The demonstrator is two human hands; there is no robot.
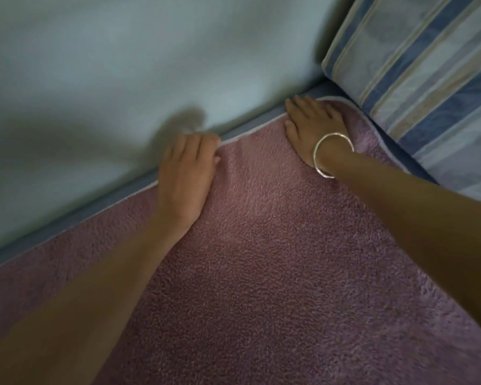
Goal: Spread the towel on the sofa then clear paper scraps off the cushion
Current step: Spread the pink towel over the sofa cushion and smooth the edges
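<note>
looking down from the head camera, the mauve towel point(261, 245) lay spread over the blue sofa seat point(67, 222), its far hem running along the foot of a pale surface point(122, 65) behind, which could have been a wall or the backrest; i could not tell which. the left hand point(188, 173) sat at that hem with its fingers curled, and it seemed to pinch the edge of the towel, though blur made this less than certain. the right hand point(314, 126), a silver bangle point(334, 133) at its wrist, lay flat with fingers straight, pressing the towel's far right corner down just beside the striped cushion point(417, 79). small ridges ran in the pile between the two hands. no paper scraps showed in this view, and much of the cushion was out of frame. by my judgement the spreading was nearly done and the clearing not begun. the risks from there: a pull by the left hand against the pinned corner could have bunched the cloth between the hands; the corner, so close to the cushion, could have slid under it or covered scraps; and scraps brushed carelessly off the cushion could have landed on the towel.
</note>
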